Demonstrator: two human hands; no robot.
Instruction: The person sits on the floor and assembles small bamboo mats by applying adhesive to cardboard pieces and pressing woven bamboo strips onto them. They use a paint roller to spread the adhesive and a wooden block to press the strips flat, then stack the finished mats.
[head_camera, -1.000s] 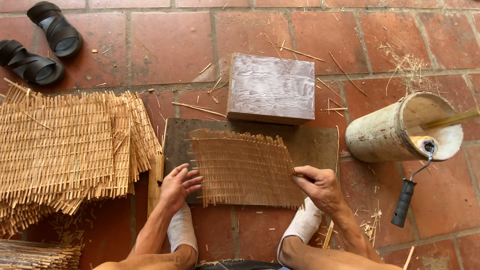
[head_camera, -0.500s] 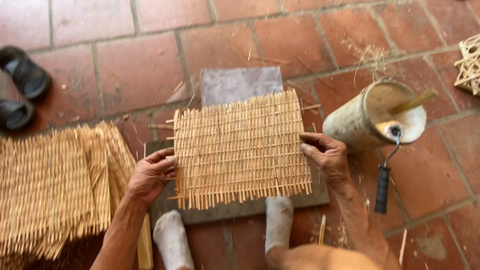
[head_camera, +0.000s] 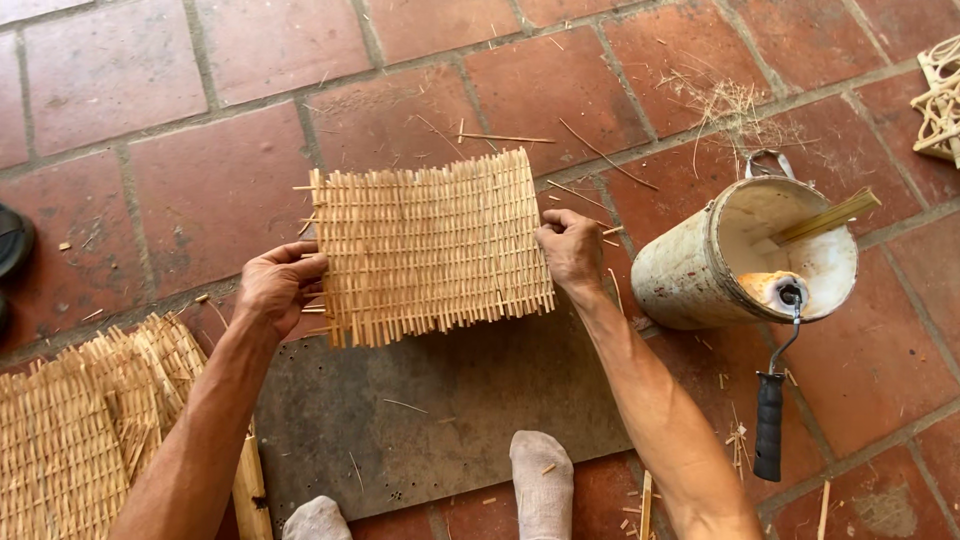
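Note:
A rectangular woven bamboo mat (head_camera: 430, 245) is lifted off the floor, held flat facing me. My left hand (head_camera: 278, 288) grips its left edge and my right hand (head_camera: 570, 250) grips its right edge. Under the mat lies a dark grey board (head_camera: 440, 410) on the brick floor. Two socked feet (head_camera: 540, 485) rest at the board's near edge.
A stack of woven mats (head_camera: 80, 430) lies at the lower left. A tipped white bucket (head_camera: 740, 255) with a paint roller (head_camera: 775, 380) and a bamboo stick lies at right. Loose splinters litter the red tiles; a dark sandal (head_camera: 12, 240) sits at the left edge.
The mat has been raised from the board and turned up toward me, both hands staying on its sides. The view shifted, so the grey block behind is out of sight.

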